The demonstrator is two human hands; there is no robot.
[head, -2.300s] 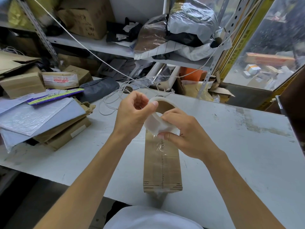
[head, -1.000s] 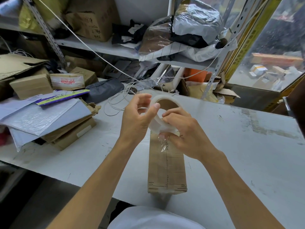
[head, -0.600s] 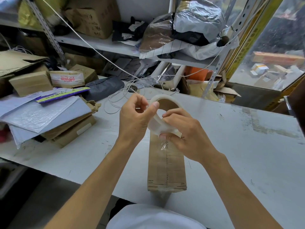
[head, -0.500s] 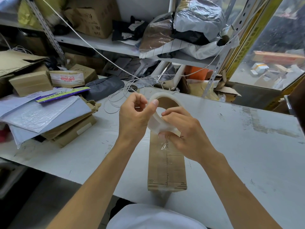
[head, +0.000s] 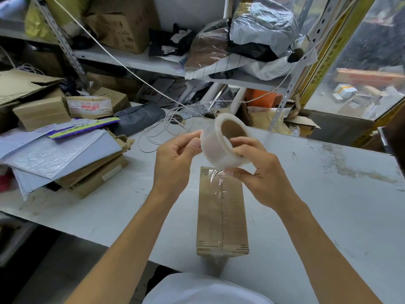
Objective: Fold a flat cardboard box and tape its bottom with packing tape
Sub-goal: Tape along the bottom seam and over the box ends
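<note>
In the head view the right hand [head: 260, 172] grips the clear packing tape roll [head: 223, 145], the left hand [head: 175, 159] pinching at its rim. The folded cardboard box [head: 221, 211] lies just below the grip, tape along its seam. A fumbled tape end could re-stick to the roll, or wrinkle off the seam.

Both forearms come up from the bottom edge, bare to the elbow, converging toward the centre of view. Left hand [head: 175, 159] is raised at about 10 o'clock from the right, palm turned inward, thumb pressed flat against the side of the tape roll [head: 221, 145], the other fingers [head: 186, 139] curled loosely behind it. Right hand [head: 260, 172] sits at 4 o'clock of the roll, fingers curled over its top rim, thumb hooked underneath, gripping it. Wrists are bent slightly inward, hands nearly touching, held above the desk [head: 328, 205].
</note>
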